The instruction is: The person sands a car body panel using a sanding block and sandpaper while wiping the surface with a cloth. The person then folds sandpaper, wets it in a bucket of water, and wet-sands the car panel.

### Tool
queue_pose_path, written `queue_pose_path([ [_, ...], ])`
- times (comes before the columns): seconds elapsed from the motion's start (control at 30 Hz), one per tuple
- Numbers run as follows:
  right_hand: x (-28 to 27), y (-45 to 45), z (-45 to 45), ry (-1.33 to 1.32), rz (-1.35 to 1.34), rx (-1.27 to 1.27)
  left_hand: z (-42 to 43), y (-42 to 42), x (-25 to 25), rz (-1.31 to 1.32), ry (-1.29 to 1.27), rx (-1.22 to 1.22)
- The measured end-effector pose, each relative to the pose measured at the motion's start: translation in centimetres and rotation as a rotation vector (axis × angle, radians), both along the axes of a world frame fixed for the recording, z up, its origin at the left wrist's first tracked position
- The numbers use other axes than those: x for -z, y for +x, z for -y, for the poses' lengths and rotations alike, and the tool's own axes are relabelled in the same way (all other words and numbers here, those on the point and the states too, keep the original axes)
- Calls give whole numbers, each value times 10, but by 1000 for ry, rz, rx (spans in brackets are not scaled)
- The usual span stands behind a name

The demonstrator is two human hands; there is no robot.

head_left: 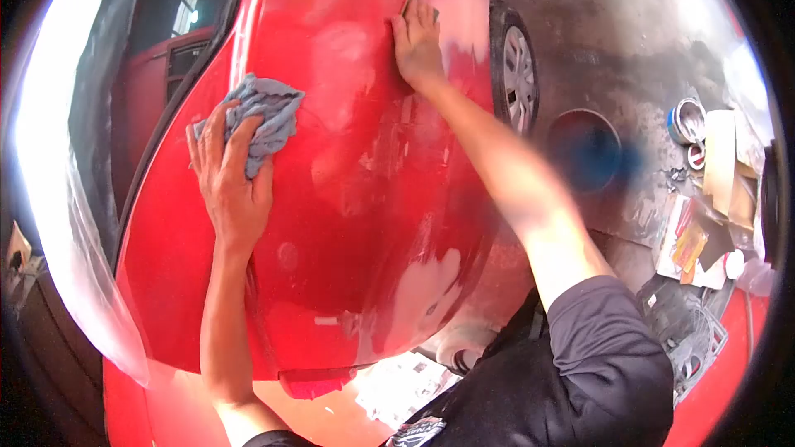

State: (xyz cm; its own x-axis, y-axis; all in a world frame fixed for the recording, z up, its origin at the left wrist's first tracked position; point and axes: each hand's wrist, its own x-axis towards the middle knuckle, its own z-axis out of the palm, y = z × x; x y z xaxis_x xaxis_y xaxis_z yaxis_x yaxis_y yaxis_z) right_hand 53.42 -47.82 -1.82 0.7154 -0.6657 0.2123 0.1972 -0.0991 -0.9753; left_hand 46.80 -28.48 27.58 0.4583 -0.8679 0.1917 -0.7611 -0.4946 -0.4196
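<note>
Well away from the car [339, 174], a can [673, 126], contents unclear

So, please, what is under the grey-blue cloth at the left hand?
The grey-blue cloth under the left hand appears to lie on the red car panel, which shows around it. The spot directly beneath is covered, so its condition cannot be seen.
</note>
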Motion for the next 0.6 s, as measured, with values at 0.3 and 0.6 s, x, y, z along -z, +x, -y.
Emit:
queue_pose_path([
  [0.3, 23, -154, -169, -477, -321, -206, -6, 3, -1, 22, 25, 27],
  [0.6, 73, -199, -210, -397, -96, -27, -3, 0, 5, 35, -36, 53],
])
